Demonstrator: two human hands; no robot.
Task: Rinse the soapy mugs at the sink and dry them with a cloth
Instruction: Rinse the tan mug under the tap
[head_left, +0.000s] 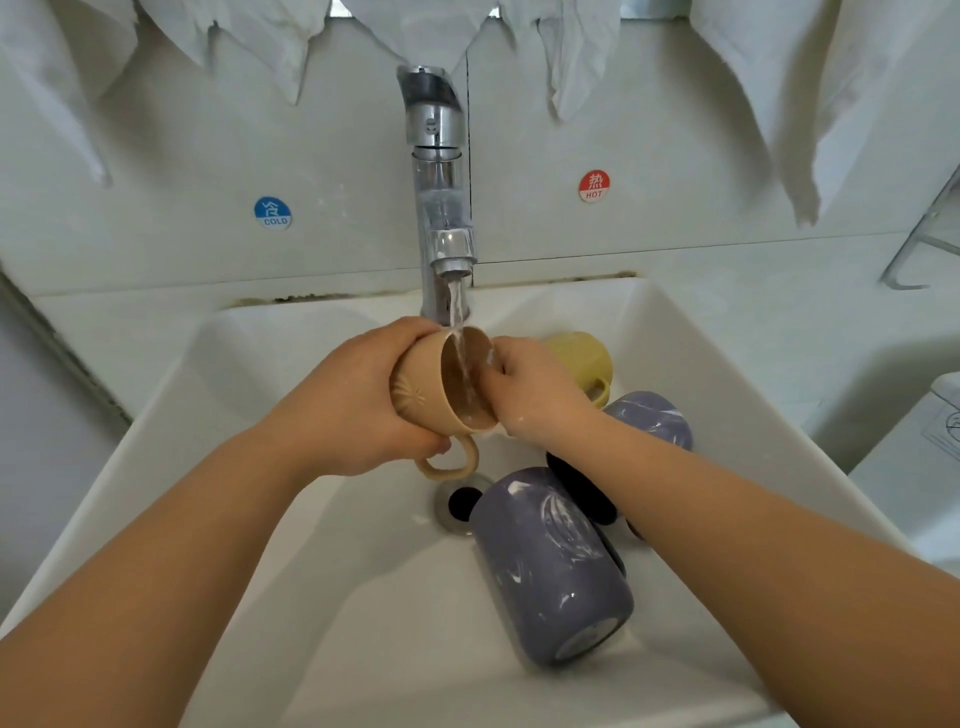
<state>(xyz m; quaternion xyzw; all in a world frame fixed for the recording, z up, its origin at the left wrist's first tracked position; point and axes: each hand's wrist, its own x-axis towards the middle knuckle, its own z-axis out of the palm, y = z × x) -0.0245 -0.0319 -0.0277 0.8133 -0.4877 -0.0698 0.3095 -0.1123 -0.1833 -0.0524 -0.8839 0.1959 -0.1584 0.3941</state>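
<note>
A tan mug (421, 395) is tilted on its side under the running tap (441, 171), its handle hanging down and water streaming into its mouth. My left hand (353, 400) grips its body from the left. My right hand (530, 387) holds the rim, with fingers reaching inside the mug. In the white sink (218, 426) lie a soapy purple mug (550, 566) near the front, another purple mug (654, 418) behind my right arm, and a yellow mug (584, 358) at the back. A dark mug (576, 483) is partly hidden under my right forearm.
White cloths (270, 36) hang along the wall above the tap. Blue COLD (272, 213) and red HOT (594, 186) stickers sit on the backsplash. The drain (457, 501) is open in the sink's middle. A wire rack (919, 244) stands at the far right.
</note>
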